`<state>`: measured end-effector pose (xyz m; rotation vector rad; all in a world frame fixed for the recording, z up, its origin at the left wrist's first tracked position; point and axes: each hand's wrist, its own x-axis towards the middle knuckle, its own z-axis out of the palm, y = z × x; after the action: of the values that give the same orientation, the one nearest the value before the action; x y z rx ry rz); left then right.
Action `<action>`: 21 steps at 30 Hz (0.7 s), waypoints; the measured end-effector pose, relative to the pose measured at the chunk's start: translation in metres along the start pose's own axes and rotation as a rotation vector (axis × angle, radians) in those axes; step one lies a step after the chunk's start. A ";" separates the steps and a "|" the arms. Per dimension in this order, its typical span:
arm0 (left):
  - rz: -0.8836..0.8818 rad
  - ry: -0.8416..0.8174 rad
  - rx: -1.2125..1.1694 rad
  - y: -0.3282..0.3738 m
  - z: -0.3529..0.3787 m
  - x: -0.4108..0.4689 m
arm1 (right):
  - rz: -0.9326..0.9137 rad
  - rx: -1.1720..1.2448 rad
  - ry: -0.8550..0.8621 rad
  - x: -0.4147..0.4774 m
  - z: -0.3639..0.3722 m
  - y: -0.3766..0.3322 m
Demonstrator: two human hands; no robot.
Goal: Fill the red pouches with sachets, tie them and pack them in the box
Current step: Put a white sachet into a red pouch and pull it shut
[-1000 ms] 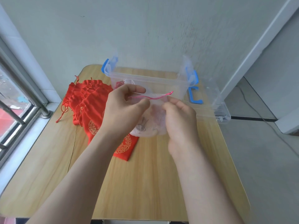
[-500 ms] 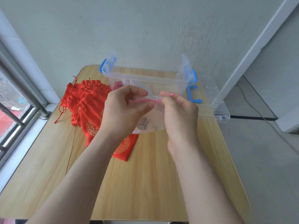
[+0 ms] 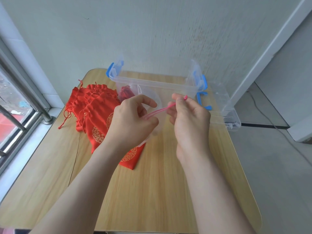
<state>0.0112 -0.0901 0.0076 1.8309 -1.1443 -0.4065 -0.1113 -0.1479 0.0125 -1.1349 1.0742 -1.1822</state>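
My left hand (image 3: 130, 122) grips the gathered neck of a sheer white sachet (image 3: 158, 122), which is mostly hidden behind it. My right hand (image 3: 189, 119) pinches the sachet's pink drawstring (image 3: 162, 110), stretched taut between the two hands with its knotted end sticking up above my fingers. A pile of red pouches (image 3: 94, 108) with gold emblems lies on the table to the left. The clear plastic box (image 3: 152, 85) with blue latches stands behind my hands, and a dark red pouch (image 3: 126, 94) lies inside it.
The box's clear lid (image 3: 226, 107) leans off the table's right edge beside a blue latch (image 3: 202, 102). A window with metal bars (image 3: 15, 105) is at the left, a wall close behind. Bare wooden table (image 3: 152, 191) lies in front.
The sachet's mouth has been drawn together. My right hand has moved up and to the right with the pink drawstring, and the sachet's body is now bunched behind my left hand.
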 end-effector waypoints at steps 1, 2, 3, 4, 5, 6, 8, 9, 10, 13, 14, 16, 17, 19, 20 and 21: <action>0.027 -0.021 0.040 0.000 0.000 0.000 | 0.018 0.018 -0.023 0.000 0.000 0.000; 0.058 -0.035 0.070 0.000 0.001 0.000 | 0.029 0.028 -0.043 0.000 0.000 0.000; 0.087 -0.045 0.076 0.000 0.001 -0.001 | 0.033 0.035 -0.057 0.000 0.001 0.000; 0.108 -0.052 0.057 0.001 0.002 -0.002 | 0.032 0.041 -0.066 0.000 0.001 -0.001; 0.120 -0.053 0.021 0.002 0.002 -0.003 | 0.025 0.039 -0.070 0.000 0.001 -0.001; 0.125 -0.051 -0.016 0.004 0.003 -0.004 | 0.015 0.031 -0.072 0.000 0.001 -0.001; 0.133 -0.067 -0.070 0.008 0.002 -0.005 | 0.001 0.011 -0.076 0.000 0.001 -0.001; 0.141 -0.090 -0.093 0.009 0.002 -0.006 | -0.002 0.009 -0.080 -0.001 0.001 -0.002; 0.151 -0.111 -0.112 0.009 0.001 -0.006 | -0.004 0.008 -0.080 -0.002 0.001 -0.003; 0.159 -0.112 -0.092 0.007 0.002 -0.005 | 0.001 0.016 -0.069 -0.003 -0.001 -0.007; 0.151 -0.101 -0.070 0.006 0.003 -0.004 | 0.005 0.012 -0.062 -0.003 -0.002 -0.008; 0.139 -0.071 -0.034 0.004 0.004 -0.003 | 0.007 -0.001 -0.036 -0.001 -0.004 -0.009; 0.137 -0.057 -0.025 0.004 0.004 -0.002 | 0.006 0.005 -0.017 0.000 -0.004 -0.009; 0.127 -0.059 0.008 0.003 0.004 -0.001 | -0.004 0.020 0.014 0.001 -0.004 -0.009; 0.120 -0.077 0.036 0.002 0.004 0.000 | -0.009 0.025 0.023 0.001 -0.004 -0.008; 0.115 -0.094 0.056 0.002 0.004 0.000 | -0.011 0.028 0.025 0.001 -0.004 -0.008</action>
<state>0.0071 -0.0922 0.0070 1.8000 -1.3310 -0.4011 -0.1157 -0.1499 0.0200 -1.1079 1.0684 -1.2189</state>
